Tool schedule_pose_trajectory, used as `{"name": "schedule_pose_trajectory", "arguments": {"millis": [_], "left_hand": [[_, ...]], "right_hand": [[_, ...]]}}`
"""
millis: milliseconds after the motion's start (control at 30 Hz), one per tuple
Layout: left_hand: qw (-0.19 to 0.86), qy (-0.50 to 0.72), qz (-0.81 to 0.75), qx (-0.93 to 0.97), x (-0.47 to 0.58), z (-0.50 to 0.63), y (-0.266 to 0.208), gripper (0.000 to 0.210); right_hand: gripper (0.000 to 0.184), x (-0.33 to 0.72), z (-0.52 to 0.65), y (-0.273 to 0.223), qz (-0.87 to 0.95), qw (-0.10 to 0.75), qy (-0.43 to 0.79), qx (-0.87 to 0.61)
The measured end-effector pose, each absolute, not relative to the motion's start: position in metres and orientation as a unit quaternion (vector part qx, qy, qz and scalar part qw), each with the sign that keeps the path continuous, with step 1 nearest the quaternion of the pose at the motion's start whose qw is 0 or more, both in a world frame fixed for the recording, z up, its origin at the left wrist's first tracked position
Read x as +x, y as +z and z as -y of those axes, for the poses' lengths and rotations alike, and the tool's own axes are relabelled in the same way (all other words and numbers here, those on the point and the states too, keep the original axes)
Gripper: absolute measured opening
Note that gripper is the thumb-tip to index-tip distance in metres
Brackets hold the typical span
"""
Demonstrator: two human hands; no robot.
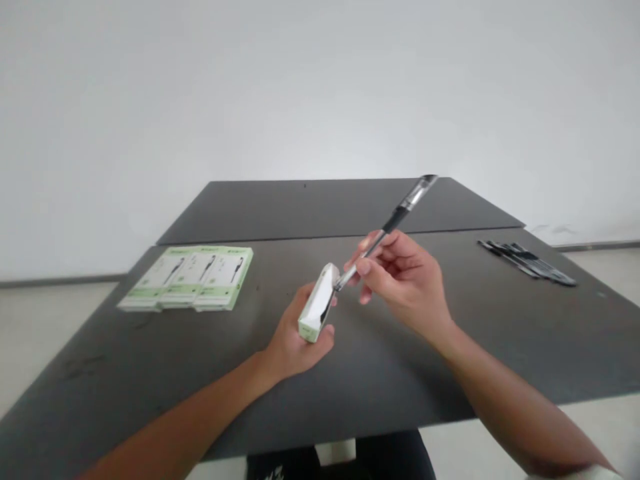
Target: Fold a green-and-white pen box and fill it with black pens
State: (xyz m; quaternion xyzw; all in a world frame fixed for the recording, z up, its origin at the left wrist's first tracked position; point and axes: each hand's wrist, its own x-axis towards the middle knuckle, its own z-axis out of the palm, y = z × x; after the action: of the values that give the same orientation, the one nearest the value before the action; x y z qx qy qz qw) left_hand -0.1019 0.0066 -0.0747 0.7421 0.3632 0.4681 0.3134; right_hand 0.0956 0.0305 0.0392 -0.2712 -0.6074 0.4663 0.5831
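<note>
My left hand (295,337) grips a small white-and-green box (318,303) above the middle of the dark table (150,347), its open end pointing up and away. My right hand (403,277) pinches a clear-and-black pen (400,215) between thumb and fingers. The pen slants up to the right, and its lower end sits at the mouth of the box. Both hands hover just above the tabletop.
Three white-and-green boxes (193,277) lie side by side on the table's left part. A pile of several black pens (527,261) rests at the right edge. A second dark table (325,207) stands behind, against a white wall.
</note>
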Motion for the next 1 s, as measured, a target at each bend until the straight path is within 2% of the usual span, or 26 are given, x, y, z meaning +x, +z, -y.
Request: {"name": "schedule_pose_trajectory", "arguments": {"millis": [267,433,600,800,1000], "left_hand": [[0.316,0.491,-0.347,0.733,-0.096,-0.005,-0.069,0.061],[0.316,0.494,-0.337,0.737,-0.095,-0.005,-0.072,0.066],[0.337,0.491,-0.344,0.726,-0.094,-0.004,-0.074,0.068],[0.339,0.508,-0.329,0.720,-0.091,-0.001,-0.073,0.058],[0.337,0.514,-0.316,0.723,-0.090,0.001,-0.069,0.035]], "right_hand": [[0.014,0.090,-0.019,0.031,0.653,0.582,0.378,-0.303],[0.016,0.093,-0.020,0.028,0.726,0.501,0.304,-0.360],[0.013,0.095,-0.025,0.035,0.775,0.468,0.272,-0.327],[0.007,0.099,-0.026,0.043,0.823,0.420,0.230,-0.306],[0.009,0.102,-0.027,0.043,0.866,0.400,0.128,-0.271]]}}
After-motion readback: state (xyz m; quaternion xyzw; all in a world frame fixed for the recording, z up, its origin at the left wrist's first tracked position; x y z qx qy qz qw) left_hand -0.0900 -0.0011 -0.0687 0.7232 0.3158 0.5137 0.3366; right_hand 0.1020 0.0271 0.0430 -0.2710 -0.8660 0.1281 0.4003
